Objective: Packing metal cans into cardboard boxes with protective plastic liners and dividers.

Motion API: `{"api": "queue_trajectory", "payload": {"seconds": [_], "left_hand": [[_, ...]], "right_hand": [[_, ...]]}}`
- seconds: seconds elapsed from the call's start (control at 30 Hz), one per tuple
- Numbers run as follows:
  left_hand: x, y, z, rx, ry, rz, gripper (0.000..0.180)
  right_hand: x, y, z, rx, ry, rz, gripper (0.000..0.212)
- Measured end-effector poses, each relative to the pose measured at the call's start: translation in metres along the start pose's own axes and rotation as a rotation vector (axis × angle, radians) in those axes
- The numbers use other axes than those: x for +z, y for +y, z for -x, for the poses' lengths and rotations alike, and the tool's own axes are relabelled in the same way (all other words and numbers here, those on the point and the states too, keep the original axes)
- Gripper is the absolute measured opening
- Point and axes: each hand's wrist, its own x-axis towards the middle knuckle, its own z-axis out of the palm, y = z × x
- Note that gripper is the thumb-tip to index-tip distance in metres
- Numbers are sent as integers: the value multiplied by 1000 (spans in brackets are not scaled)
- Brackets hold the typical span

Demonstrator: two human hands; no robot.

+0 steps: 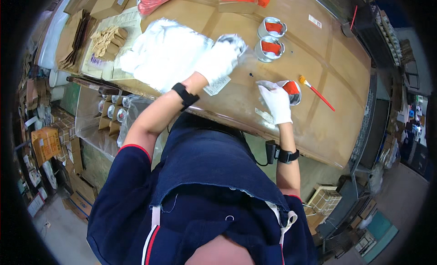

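Note:
My left hand (219,60), in a white glove, is closed on a shiny silver piece (233,42), smeared by motion, beside a pile of white wrapping (170,51). Also gloved in white, my right hand (276,103) is closed against the left side of a silver metal cup (298,97) with a red insert (290,87). A greyish flap shows at its fingertips; I cannot tell whether it is film or glove. Farther back stand two similar cups, one (269,56) in front of the other (272,27). To the right lies a red-handled brush (321,95) with yellow bristles.
The table (327,128) is covered in brown cardboard under clear film. At the back are a red bag (152,0) and a carton of red pieces (237,3). Stacked brown card pieces (108,42) lie left. Below the left edge, a divided box (109,117) holds silver items.

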Motion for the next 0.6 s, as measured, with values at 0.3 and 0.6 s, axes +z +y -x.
{"api": "queue_trajectory", "payload": {"seconds": [0.3, 0.6], "left_hand": [[-41, -73, 152, -336, -234, -242, 39], [-17, -94, 152, -914, 145, 233, 27]], "right_hand": [[-31, 19, 13, 360, 432, 420, 37], [-23, 34, -4, 211, 108, 739, 31]]}}
